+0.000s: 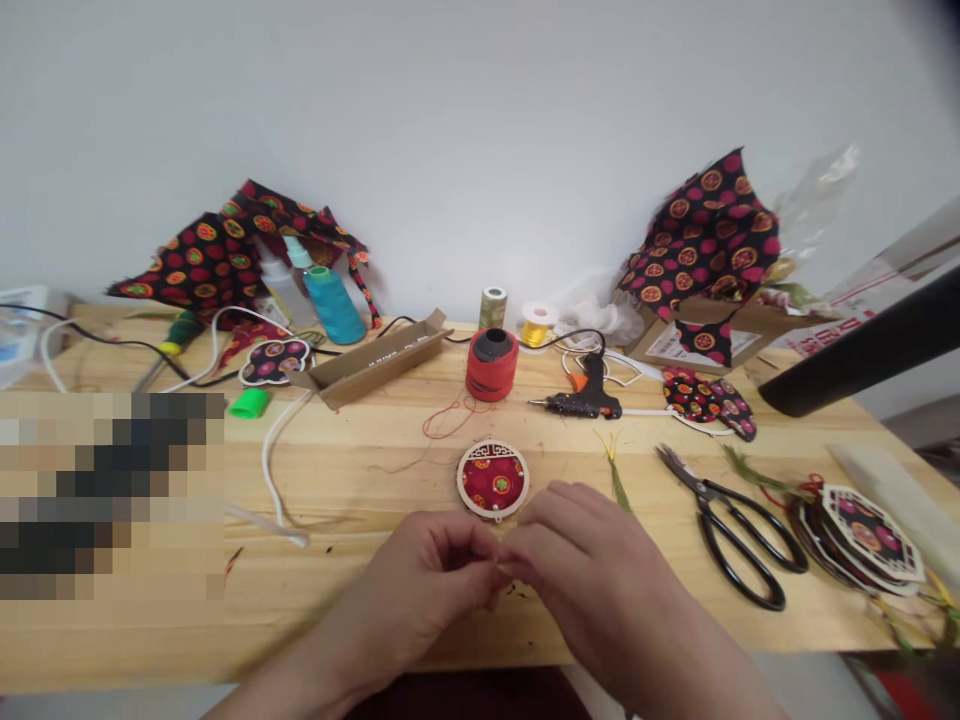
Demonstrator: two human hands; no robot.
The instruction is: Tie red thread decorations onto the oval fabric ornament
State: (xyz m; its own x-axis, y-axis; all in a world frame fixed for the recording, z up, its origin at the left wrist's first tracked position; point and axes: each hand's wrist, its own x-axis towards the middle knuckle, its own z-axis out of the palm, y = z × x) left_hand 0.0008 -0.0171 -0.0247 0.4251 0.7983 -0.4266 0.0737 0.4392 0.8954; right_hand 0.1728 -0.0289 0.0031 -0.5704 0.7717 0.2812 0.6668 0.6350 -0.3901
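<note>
Both hands work close together at the near side of the wooden tabletop (360, 430). The fingertips of the left hand (442, 560) are drawn together in a pinch; the right hand (581, 550) is likewise closed at thumb and forefinger, the two pinches meeting. Whatever lies between them is too small and hidden to identify, so I cannot tell what they grip. The round fabric-filled ornament (493, 482) lies flat just beyond the fingertips, its fretwork at the far edge and a small loop at the near edge, close to the knuckles. Judgement: fine two-handed work, best done with one pinch held still while the other makes small adjustments, forearms low for steadiness. Tension should be light and even; a jerk could lose the grip. Advisable to keep the knuckles from nudging the ornament, and to keep the loose red thread (446, 420) by the red thread spool (492, 368) from snagging. Black-handled scissors (739, 530) lie right of the hands, blades pointing away; the black glue gun (589, 392) rests farther back, its nozzle best treated as hot.
</note>
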